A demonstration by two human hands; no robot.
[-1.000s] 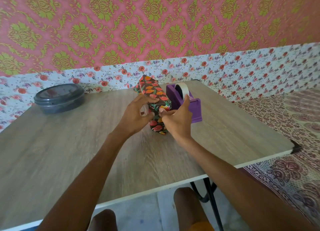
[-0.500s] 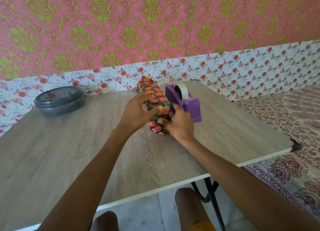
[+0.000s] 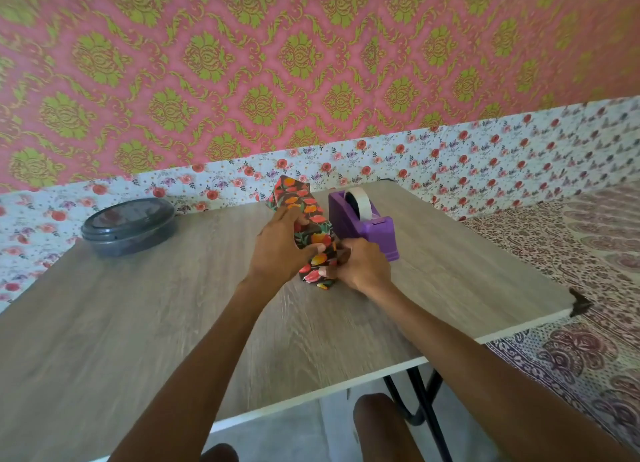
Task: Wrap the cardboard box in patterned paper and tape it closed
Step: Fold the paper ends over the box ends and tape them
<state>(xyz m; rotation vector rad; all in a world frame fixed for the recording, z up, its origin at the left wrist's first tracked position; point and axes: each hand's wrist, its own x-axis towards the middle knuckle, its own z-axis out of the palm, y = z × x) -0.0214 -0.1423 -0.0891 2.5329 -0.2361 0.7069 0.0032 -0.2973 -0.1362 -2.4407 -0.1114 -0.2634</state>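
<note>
A box wrapped in dark paper with red and orange flowers [image 3: 300,203] lies on the wooden table [image 3: 138,323], its long axis running away from me. My left hand [image 3: 282,245] grips the box from the left, thumb pressed on the paper at the near end. My right hand [image 3: 360,266] holds the folded paper at the near right corner, fingers curled against it. The cardboard itself is hidden under the paper. A purple tape dispenser [image 3: 363,224] with a white roll stands just right of the box, touching or almost touching my right hand.
A dark round lidded container [image 3: 128,226] sits at the table's far left. The table's right edge ends at a chipped corner [image 3: 578,304]. A patterned cloth [image 3: 571,271] lies to the right, and my knees show below the front edge.
My right hand dropped from beside the dispenser to the near end of the box and curled onto the folded paper. My left hand slid over the flap that showed white before.
</note>
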